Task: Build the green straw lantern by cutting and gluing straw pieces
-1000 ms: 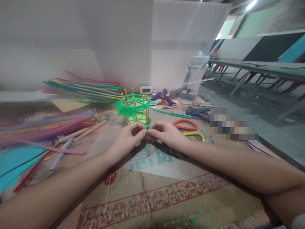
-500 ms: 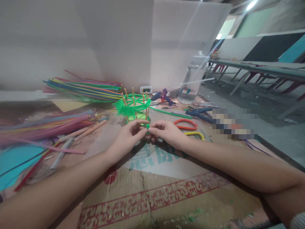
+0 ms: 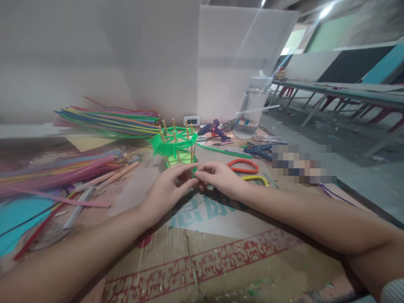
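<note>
My left hand [image 3: 168, 187] and my right hand [image 3: 221, 179] meet fingertip to fingertip over the flattened cardboard [image 3: 202, 252]. Both pinch one small green straw piece [image 3: 195, 170], almost hidden by the fingers. Just behind them stands a green straw basket [image 3: 175, 145] woven around upright wooden sticks, with a light green base. My hands are close to its front foot, and I cannot tell whether they touch it.
Long coloured straws [image 3: 110, 120] lie in piles at the back left, with more pink and purple straws [image 3: 57, 168] on the left. A blue glue gun [image 3: 214, 129], a clear jar [image 3: 252, 111], a red loop [image 3: 244, 166] and blue scissors [image 3: 259, 149] lie to the right.
Both hands stay pinched on the green piece and have sunk slightly toward me. The head camera has shifted a little, so everything sits slightly more to the left.
</note>
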Demonstrator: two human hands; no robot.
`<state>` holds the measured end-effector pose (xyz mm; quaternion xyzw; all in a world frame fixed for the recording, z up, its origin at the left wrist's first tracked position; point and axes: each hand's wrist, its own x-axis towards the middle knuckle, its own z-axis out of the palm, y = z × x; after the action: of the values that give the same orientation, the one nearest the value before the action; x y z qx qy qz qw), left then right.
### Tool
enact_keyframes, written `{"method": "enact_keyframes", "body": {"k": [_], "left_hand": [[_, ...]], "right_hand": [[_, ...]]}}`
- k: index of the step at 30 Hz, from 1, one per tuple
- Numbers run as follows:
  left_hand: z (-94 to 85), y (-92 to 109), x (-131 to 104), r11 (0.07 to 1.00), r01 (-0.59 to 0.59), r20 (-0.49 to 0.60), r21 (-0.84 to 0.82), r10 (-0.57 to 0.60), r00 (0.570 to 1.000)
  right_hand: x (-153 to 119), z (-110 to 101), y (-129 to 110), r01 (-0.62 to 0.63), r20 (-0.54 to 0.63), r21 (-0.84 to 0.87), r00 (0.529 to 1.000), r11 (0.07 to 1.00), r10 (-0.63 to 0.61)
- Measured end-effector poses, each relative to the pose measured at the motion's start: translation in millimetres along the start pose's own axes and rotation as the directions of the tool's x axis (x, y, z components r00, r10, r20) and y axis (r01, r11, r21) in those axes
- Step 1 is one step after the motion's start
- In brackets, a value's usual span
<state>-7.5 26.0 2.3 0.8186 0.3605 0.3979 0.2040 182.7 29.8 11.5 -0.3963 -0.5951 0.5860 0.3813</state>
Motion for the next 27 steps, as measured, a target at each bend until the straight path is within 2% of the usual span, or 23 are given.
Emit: {"method": "enact_keyframes", "body": {"k": [4,11,17,21,27], "left_hand": [[-0.5,-3.6,-0.7,0.998,-0.05,0.007,0.035,0.05,0.999],[-1.7,-3.7,-0.3,0.998,-0.038,0.025,0.042,0.037,0.999],[-1.3,-3.5,-0.4,0.994,-0.096,0.016,0.052,0.095,0.995],[-0.9,-2.2,0.5,0.993,-0.089,-0.023,0.083,0.091,0.996],[-0.4,-0.9,0.1,0.992,-0.067,-0.004,0.108,0.068,0.998]], "right_hand": [[-0.7,0.3,-0.6,-0.015,0.006,-0.021,1.0,1.0,0.015],[-1.1,-0.7,-0.1,0.002,0.025,-0.007,1.0,1.0,-0.002],[-0.9,1.7,-4.9,-0.042,-0.007,0.004,0.999,0.999,0.042],[-1.4,2.6,-6.6,-0.042,-0.006,0.018,0.999,0.999,0.043],[-1.0,0.6,-3.5,-0.031,0.007,-0.005,1.0,1.0,0.031]]}}
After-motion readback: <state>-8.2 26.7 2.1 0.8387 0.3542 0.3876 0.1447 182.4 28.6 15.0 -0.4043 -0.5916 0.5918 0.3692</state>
